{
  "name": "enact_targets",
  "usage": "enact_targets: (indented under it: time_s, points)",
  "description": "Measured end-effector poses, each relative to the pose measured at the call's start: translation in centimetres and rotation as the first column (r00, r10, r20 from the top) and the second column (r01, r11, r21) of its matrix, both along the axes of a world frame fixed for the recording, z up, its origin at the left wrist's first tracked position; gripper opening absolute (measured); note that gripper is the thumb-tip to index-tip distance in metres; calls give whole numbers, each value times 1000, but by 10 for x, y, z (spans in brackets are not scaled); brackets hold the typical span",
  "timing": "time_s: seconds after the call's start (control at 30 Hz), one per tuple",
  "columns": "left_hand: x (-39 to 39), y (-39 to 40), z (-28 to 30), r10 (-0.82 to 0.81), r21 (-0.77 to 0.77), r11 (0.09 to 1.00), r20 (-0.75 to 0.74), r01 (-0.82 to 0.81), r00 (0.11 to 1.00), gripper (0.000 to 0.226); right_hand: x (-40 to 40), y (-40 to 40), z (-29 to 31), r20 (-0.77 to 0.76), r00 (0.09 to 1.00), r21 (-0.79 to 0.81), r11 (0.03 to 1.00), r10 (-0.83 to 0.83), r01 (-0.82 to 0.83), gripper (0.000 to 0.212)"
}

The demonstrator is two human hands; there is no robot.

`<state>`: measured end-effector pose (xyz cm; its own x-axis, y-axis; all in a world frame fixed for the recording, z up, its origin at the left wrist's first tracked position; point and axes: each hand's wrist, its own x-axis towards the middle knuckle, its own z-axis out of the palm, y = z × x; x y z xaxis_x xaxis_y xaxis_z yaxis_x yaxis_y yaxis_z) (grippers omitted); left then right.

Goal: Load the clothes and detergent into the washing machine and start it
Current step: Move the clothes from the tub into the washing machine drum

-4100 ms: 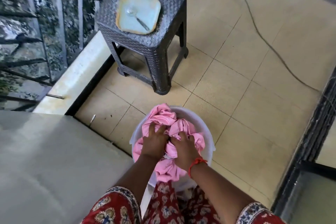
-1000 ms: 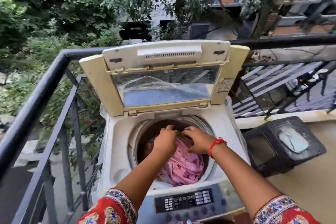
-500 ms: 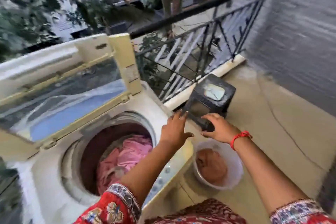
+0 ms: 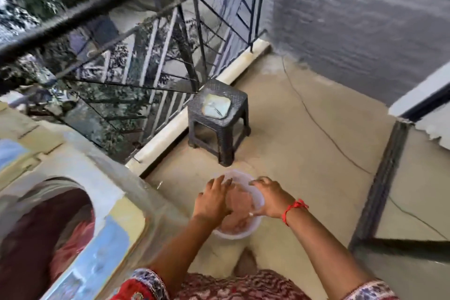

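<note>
Hands both down at the white bucket [image 4: 255, 198] on the floor [image 4: 304, 143], right beside the washing machine [image 4: 102, 192]. Your left hand [image 4: 214, 198] is over the bucket's mouth, fingers [image 4: 220, 181] spread apart, reaching at the brownish cloth [image 4: 237, 212] inside. Frame is motion-blurred, so can't tell if that hand has actually gripped cloth. Your right hand [image 4: 269, 198], red thread [image 4: 293, 208] on the wrist, sits on the bucket's right rim, fingers curled over the edge; grip itself is blurred, can't tell if it's clamped. Machine is at the lower left, drum open, pink clothes [image 4: 73, 243] lying inside it. Dark woven stool [image 4: 219, 119] stands further out near the railing [image 4: 151, 56], well apart from the bucket, with a pale square lid or tray [image 4: 216, 106] on top. Thin cable [image 4: 323, 129] runs across the floor.
</note>
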<state>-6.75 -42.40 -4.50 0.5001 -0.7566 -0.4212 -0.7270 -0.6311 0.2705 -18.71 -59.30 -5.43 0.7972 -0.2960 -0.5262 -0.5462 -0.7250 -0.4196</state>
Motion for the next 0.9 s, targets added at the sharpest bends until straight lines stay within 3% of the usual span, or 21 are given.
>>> enact_targets:
  time_s: [0.37,0.53,0.77,0.9]
  points:
    - [13,-12,-77,24,203,979,-40,-15,999,99,12,-23,-72,-58,997,70,997,50,-46,120]
    - [29,-28,-143,14,265,964,-45,-2,999,95,41,-27,-117,-68,996,103,993,61,-54,115]
    - [46,-59,-261,-47,270,960,-100,72,994,80,73,-30,-235,-50,998,105,994,36,-31,108]
    - [54,-71,-340,-80,302,947,-110,110,991,87,83,-26,-326,-91,996,100,995,3,6,100]
